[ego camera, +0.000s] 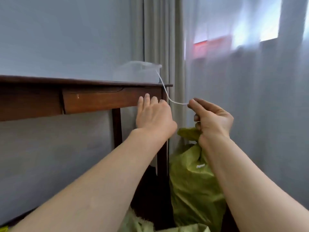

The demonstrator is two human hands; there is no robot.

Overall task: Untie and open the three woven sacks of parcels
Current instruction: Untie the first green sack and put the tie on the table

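A green woven sack (192, 185) stands on the floor beside the table leg, its gathered neck rising behind my right hand (212, 119). That hand pinches one end of a thin white string (164, 88) between thumb and fingers. The string runs up and left to a clear plastic box (137, 72) on the table top. My left hand (153, 116) is raised in front of the table's drawer with its fingers straight and together, holding nothing. The top of another green sack (168, 227) shows at the bottom edge.
A dark wooden table (70, 81) with a drawer stands against the grey wall at left. Beige curtains (160, 39) and a sheer white curtain (242, 81) hang behind the sacks at right. A yellow scrap (3, 229) shows at the bottom left corner.
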